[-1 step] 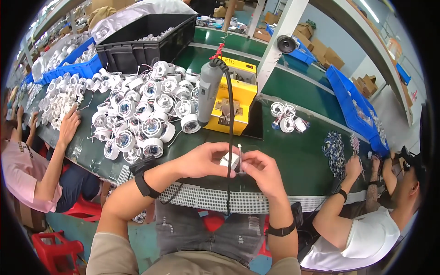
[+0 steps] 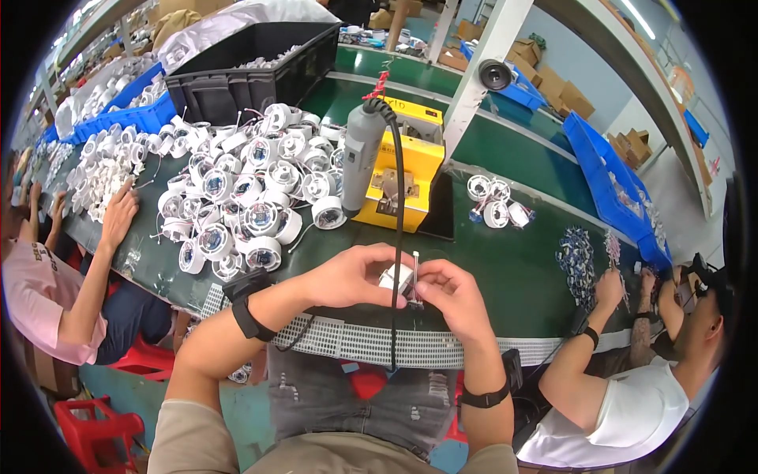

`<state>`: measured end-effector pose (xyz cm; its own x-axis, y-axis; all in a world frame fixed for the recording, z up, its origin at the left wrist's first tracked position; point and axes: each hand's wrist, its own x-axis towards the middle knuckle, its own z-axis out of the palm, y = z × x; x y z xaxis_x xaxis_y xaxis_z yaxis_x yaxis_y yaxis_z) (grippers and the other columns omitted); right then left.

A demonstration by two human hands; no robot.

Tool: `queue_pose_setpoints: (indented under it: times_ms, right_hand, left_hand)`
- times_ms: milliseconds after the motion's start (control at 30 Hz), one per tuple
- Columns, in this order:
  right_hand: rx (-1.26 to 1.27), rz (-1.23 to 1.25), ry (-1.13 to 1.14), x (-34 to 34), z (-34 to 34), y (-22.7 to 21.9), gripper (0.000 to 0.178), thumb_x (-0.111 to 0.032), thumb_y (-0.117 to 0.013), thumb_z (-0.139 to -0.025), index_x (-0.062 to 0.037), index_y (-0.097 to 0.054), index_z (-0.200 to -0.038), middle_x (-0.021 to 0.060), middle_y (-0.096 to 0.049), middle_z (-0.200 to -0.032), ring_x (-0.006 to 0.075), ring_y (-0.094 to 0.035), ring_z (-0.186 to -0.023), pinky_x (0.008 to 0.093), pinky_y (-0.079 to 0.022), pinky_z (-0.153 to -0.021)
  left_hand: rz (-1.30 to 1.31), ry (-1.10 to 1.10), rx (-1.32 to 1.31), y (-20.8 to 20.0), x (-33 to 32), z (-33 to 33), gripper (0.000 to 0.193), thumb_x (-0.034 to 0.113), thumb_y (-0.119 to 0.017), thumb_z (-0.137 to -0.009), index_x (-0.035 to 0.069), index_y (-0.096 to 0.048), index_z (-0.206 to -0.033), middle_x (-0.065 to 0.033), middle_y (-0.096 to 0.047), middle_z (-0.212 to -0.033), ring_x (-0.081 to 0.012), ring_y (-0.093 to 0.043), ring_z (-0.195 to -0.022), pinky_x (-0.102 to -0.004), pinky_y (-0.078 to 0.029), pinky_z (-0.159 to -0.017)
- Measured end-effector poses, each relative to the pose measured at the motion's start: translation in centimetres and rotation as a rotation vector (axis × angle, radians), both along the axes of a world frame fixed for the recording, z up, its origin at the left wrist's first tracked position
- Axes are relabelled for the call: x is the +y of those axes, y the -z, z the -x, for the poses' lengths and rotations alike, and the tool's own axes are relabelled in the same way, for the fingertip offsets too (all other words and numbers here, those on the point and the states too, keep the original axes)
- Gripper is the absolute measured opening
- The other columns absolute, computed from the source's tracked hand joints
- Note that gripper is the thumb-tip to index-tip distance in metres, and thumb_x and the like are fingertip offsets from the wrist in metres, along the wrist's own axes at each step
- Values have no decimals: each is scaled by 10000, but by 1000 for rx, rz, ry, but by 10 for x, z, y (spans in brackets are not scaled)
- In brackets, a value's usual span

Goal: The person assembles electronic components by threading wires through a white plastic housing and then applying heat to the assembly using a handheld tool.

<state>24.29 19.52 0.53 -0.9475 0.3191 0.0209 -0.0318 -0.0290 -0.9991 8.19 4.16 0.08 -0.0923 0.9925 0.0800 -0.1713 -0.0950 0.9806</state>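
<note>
Between the thumb and fingers of my left hand (image 2: 347,276) is a small white round housing (image 2: 393,277), tilted on its side above the near edge of the green bench. My right hand (image 2: 454,296) is pressed against its right side, thumb and forefinger pinched round a thin cable (image 2: 415,268) that stands upright with a white plug at its top. The fingers partly hide the housing, and the hanging black cord (image 2: 396,197) passes in front of it. Beyond my left hand lies a big heap of white round housings (image 2: 260,186) with circuit boards and wires.
A grey electric screwdriver (image 2: 362,158) hangs before a yellow machine (image 2: 422,178). To its right lie several white housings (image 2: 496,213). Co-workers' hands (image 2: 120,213) are at the left and right, beside small parts (image 2: 576,265). A black crate (image 2: 237,91) stands behind the heap.
The cable's upper end has shifted very slightly to the right. Both hands keep almost the same place and grip.
</note>
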Motion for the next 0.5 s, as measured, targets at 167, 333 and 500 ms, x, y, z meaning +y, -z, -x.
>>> queue_pose_setpoints:
  times_ms: [167,333,500]
  right_hand:
    - [-186,256,-101,-2,-1,-4,231,-90,-593,-912,32,-591,-1108,59,-652,-817,73,-568,-717,201,-446,-626]
    - [-104,108,71,-2,-1,4,151,-82,-595,-911,49,-664,-942,60,-636,-769,78,-547,-693,219,-423,-629]
    - [93,-360,246,-14,0,4,40,-14,-699,-778,-5,-662,-791,27,-540,-665,127,-506,-667,262,-394,-586]
  left_hand:
    - [-143,-86,247,0,-3,2,559,-75,-740,-750,37,-526,-1253,-61,-544,-1215,-183,-568,-1085,-343,-472,-955]
    - [-74,-86,138,-1,-3,-1,480,-13,-685,-836,40,-507,-1279,-55,-557,-1191,-159,-579,-1057,-323,-487,-920]
    - [188,-72,-341,0,2,-3,339,238,-493,-993,43,-503,-1270,-52,-598,-1110,-142,-600,-992,-315,-522,-808]
